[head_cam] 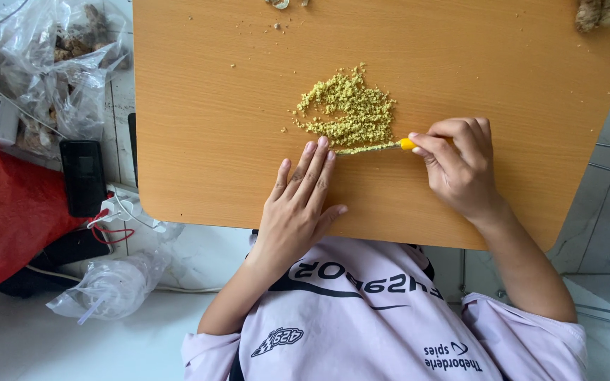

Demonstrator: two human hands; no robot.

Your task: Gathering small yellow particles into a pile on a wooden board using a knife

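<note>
Mince (351, 109), yellow-green and finely chopped, is heaped near the middle of the worktop (206, 141), with crumbs scattered beyond it. A knife (372, 147) with a yellow handle is gripped by the right hand (460, 166); its fingers are closed tightly round the handle, and the blade is laid flat along the near edge of the heap. The left hand (298, 204) is spread open and holds nothing, its fingertips (321, 144) pressed on the blade's tip, just beside the mince. A cut is the likeliest trouble: the fingertips rest on the blade itself, and a slip or a rocking stroke could catch them. Mince could also be pushed off the heap and spread further over the worktop. A root piece (596, 13) at the far right corner could be knocked off.
</note>
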